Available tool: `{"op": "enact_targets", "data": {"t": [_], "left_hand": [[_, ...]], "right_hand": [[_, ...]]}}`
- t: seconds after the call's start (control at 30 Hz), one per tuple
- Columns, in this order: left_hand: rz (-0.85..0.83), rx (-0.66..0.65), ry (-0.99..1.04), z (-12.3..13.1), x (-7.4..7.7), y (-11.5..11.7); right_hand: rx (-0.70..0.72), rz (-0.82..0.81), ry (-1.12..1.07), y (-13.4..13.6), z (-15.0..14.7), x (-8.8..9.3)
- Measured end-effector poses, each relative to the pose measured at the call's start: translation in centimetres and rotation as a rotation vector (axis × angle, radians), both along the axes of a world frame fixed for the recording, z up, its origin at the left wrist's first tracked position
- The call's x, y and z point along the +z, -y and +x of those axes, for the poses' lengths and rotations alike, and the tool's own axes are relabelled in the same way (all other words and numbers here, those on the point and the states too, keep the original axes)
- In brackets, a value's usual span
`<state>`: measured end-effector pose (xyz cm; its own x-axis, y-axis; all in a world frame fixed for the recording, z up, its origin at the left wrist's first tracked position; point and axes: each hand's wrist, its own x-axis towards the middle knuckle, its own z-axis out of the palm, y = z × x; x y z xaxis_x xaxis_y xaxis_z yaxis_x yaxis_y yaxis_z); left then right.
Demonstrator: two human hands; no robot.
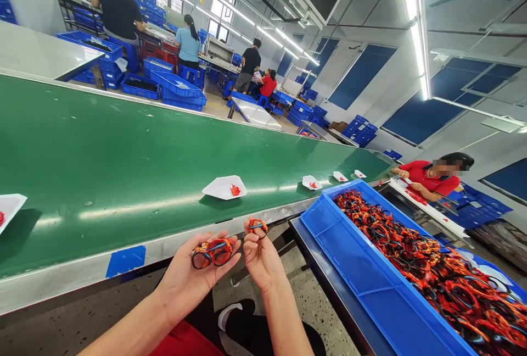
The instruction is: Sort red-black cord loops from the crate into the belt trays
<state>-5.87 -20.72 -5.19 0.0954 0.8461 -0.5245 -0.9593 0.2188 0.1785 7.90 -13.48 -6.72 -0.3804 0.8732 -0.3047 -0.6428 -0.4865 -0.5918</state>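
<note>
My left hand (193, 273) is turned palm up, with a few orange-and-black ring-shaped pieces (221, 251) resting in it, fingers curled loosely around them. Beside it, my right hand (260, 262) pinches a similar orange-and-black ring (258, 227) between thumb and fingers. Both hands are over the near metal edge of a green conveyor belt (135, 163). To the right, a blue crate (341, 251) is filled with a heap of the same orange-and-black rings (411, 257). The exact kind of these pieces is unclear.
White paper trays (218, 187) with small red pieces lie along the belt. The crate rests on a dark metal stand (325, 284). A co-worker in red (432, 177) sits at the belt's far end. Other people and stacked blue crates (181, 89) are beyond the belt.
</note>
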Motion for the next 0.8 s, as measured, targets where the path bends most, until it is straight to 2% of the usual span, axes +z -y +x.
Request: {"op": "enact_targets", "data": {"t": [0.13, 0.23, 0.33, 0.47, 0.6, 0.7, 0.8], "left_hand": [[-0.008, 0.007, 0.012, -0.2, 0.3, -0.1], [-0.004, 0.036, 0.008, -0.5, 0.6, 0.0], [0.016, 0.070, -0.005, -0.9, 0.9, 0.2], [0.023, 0.113, -0.004, -1.7, 1.4, 0.2], [0.015, 0.147, -0.005, -2.4, 1.8, 0.3], [0.009, 0.148, 0.009, -2.7, 1.9, 0.4], [0.022, 0.159, 0.015, -2.7, 1.6, 0.4]], "right_hand": [[0.008, 0.003, -0.009, 0.1, -0.2, -0.2], [0.011, 0.106, 0.097, -0.4, -0.9, 0.2], [0.004, 0.309, 0.301, -2.0, -3.0, 1.6], [-0.030, 0.645, 0.685, -5.4, -7.5, 3.9], [0.046, 0.991, 1.002, -7.4, -10.1, 5.0], [0.067, 1.144, 1.155, -6.2, -9.0, 5.5], [0.061, 1.164, 1.109, -2.8, -6.3, 6.1]]}}
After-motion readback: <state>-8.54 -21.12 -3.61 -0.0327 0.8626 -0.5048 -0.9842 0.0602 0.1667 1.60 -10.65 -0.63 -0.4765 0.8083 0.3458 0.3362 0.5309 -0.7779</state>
